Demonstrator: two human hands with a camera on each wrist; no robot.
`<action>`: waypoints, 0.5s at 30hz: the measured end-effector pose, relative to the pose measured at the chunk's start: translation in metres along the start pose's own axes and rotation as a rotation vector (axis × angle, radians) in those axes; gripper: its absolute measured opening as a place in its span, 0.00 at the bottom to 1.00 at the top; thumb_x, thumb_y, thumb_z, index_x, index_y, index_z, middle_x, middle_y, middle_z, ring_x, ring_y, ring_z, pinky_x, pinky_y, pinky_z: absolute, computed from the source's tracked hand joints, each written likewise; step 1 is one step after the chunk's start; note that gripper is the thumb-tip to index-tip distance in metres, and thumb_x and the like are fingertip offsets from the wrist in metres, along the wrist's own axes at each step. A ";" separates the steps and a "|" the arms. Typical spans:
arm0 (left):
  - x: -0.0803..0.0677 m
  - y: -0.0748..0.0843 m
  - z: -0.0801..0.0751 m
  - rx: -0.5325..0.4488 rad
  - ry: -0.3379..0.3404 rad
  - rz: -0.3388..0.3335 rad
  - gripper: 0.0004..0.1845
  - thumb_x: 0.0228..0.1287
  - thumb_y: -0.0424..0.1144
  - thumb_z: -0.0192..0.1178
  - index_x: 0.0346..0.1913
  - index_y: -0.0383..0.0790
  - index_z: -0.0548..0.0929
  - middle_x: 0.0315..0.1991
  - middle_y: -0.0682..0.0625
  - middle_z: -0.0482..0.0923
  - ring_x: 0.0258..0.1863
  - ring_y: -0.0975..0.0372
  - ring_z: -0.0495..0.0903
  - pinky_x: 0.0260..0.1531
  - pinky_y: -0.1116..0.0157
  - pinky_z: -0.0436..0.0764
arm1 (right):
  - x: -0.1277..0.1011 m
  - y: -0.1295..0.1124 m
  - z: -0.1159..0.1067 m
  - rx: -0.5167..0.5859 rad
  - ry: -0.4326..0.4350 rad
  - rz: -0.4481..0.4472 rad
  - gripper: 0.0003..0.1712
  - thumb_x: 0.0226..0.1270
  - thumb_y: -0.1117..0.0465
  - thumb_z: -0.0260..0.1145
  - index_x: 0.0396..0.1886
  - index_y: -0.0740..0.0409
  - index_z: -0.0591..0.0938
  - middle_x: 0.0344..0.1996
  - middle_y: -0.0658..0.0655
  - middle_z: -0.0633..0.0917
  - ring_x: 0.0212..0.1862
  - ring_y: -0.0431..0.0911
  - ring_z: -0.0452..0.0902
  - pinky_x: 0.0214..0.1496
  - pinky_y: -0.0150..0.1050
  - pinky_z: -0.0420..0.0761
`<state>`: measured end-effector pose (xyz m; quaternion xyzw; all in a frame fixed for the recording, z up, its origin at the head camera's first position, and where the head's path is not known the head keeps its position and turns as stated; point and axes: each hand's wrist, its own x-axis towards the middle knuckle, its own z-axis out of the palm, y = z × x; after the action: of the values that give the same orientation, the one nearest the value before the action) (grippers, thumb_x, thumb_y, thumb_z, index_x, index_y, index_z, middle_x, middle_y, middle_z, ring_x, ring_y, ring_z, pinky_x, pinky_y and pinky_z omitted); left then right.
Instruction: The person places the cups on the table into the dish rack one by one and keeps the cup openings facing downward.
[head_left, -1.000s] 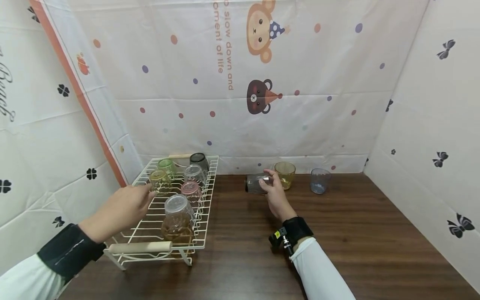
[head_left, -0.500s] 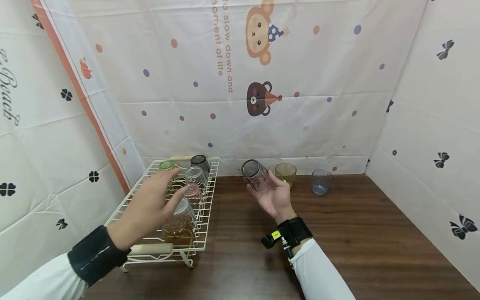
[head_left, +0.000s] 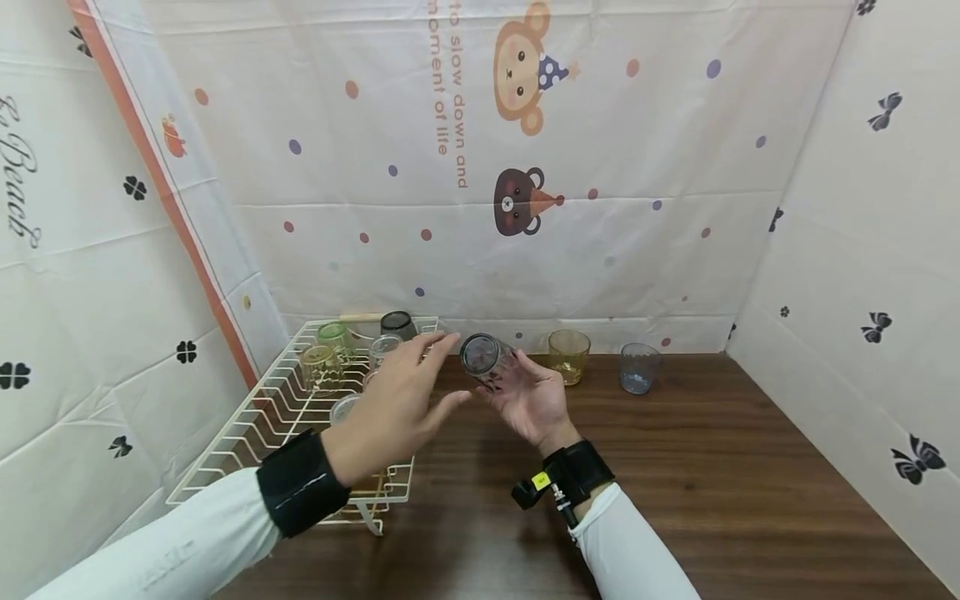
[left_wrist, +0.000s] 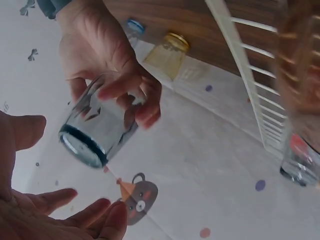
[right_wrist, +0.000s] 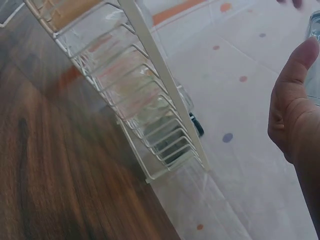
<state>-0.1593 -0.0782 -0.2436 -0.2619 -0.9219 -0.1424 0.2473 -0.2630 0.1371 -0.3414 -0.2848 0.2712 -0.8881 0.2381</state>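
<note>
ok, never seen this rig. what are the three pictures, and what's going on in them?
No machine here: a person works with bare hands, wearing three cameras. The wide picture comes from the head, looking down at the table. The other two come from the wrists, so they look tilted and close.

The right hand holds a clear glass tipped on its side, fingers curled round it. The left hand reaches toward it, open, not touching.

On the left stands a white wire rack with several glasses upside down in it. Farther back on the table stand an amber glass and a bluish glass, both upright.
</note>
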 end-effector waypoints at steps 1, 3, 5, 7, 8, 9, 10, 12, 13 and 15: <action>0.003 0.001 0.003 -0.011 -0.004 -0.001 0.42 0.71 0.52 0.71 0.81 0.38 0.67 0.74 0.34 0.73 0.73 0.40 0.75 0.74 0.39 0.74 | 0.000 0.002 0.001 0.005 -0.023 0.003 0.29 0.91 0.51 0.34 0.62 0.52 0.83 0.58 0.52 0.89 0.58 0.45 0.85 0.60 0.39 0.84; 0.008 0.003 0.009 -0.029 -0.010 0.001 0.44 0.69 0.51 0.73 0.81 0.39 0.66 0.75 0.32 0.71 0.74 0.38 0.74 0.74 0.38 0.73 | 0.000 0.004 0.002 0.016 -0.065 0.012 0.29 0.92 0.51 0.35 0.61 0.52 0.83 0.57 0.51 0.89 0.58 0.44 0.85 0.58 0.39 0.85; 0.011 0.004 0.015 -0.041 -0.009 0.020 0.44 0.69 0.49 0.73 0.81 0.38 0.66 0.74 0.31 0.72 0.73 0.37 0.75 0.74 0.38 0.74 | 0.001 0.006 0.005 0.028 -0.091 0.010 0.28 0.91 0.51 0.36 0.59 0.52 0.83 0.56 0.51 0.89 0.56 0.43 0.85 0.55 0.37 0.85; 0.014 0.006 0.022 -0.053 -0.001 0.049 0.42 0.72 0.47 0.71 0.80 0.35 0.65 0.72 0.30 0.74 0.71 0.37 0.77 0.72 0.39 0.76 | 0.001 0.008 0.008 0.055 -0.095 0.008 0.26 0.91 0.51 0.39 0.53 0.52 0.85 0.50 0.49 0.90 0.51 0.42 0.84 0.52 0.35 0.84; 0.015 0.007 0.024 -0.058 0.005 0.062 0.40 0.74 0.46 0.69 0.80 0.33 0.65 0.70 0.30 0.75 0.69 0.38 0.78 0.70 0.39 0.77 | 0.001 0.009 0.009 0.070 -0.093 0.008 0.26 0.91 0.52 0.40 0.50 0.52 0.85 0.47 0.49 0.89 0.49 0.41 0.84 0.51 0.33 0.83; 0.015 0.007 0.027 -0.060 0.013 0.075 0.39 0.75 0.46 0.67 0.80 0.32 0.65 0.68 0.30 0.76 0.67 0.38 0.79 0.68 0.40 0.79 | 0.001 0.010 0.010 0.084 -0.092 0.008 0.25 0.91 0.52 0.41 0.48 0.52 0.85 0.43 0.48 0.89 0.46 0.40 0.83 0.50 0.32 0.82; 0.015 0.008 0.029 -0.067 0.020 0.085 0.38 0.76 0.45 0.66 0.80 0.31 0.64 0.67 0.30 0.77 0.65 0.39 0.80 0.67 0.41 0.80 | 0.001 0.011 0.012 0.094 -0.093 0.009 0.25 0.91 0.52 0.41 0.46 0.52 0.85 0.41 0.48 0.88 0.45 0.40 0.82 0.50 0.31 0.81; 0.014 0.010 0.030 -0.080 0.034 0.091 0.37 0.78 0.44 0.64 0.79 0.31 0.63 0.65 0.30 0.77 0.62 0.40 0.81 0.63 0.42 0.81 | 0.001 0.013 0.013 0.109 -0.087 0.014 0.25 0.91 0.52 0.42 0.43 0.52 0.85 0.38 0.47 0.86 0.43 0.39 0.81 0.49 0.29 0.81; 0.013 0.010 0.031 -0.084 0.039 0.090 0.36 0.78 0.44 0.64 0.79 0.31 0.63 0.64 0.31 0.77 0.62 0.40 0.81 0.61 0.43 0.82 | 0.001 0.014 0.014 0.111 -0.083 0.016 0.24 0.90 0.52 0.43 0.42 0.52 0.84 0.37 0.47 0.86 0.42 0.39 0.81 0.49 0.29 0.81; 0.012 0.011 0.030 -0.088 0.046 0.086 0.36 0.78 0.43 0.64 0.79 0.32 0.63 0.64 0.31 0.77 0.61 0.41 0.81 0.60 0.43 0.82 | 0.001 0.015 0.015 0.102 -0.089 0.022 0.22 0.90 0.52 0.44 0.46 0.52 0.84 0.41 0.47 0.85 0.45 0.39 0.80 0.49 0.29 0.81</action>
<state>-0.1734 -0.0520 -0.2610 -0.3084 -0.8968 -0.1780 0.2627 -0.2507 0.1198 -0.3403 -0.3085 0.2179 -0.8846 0.2737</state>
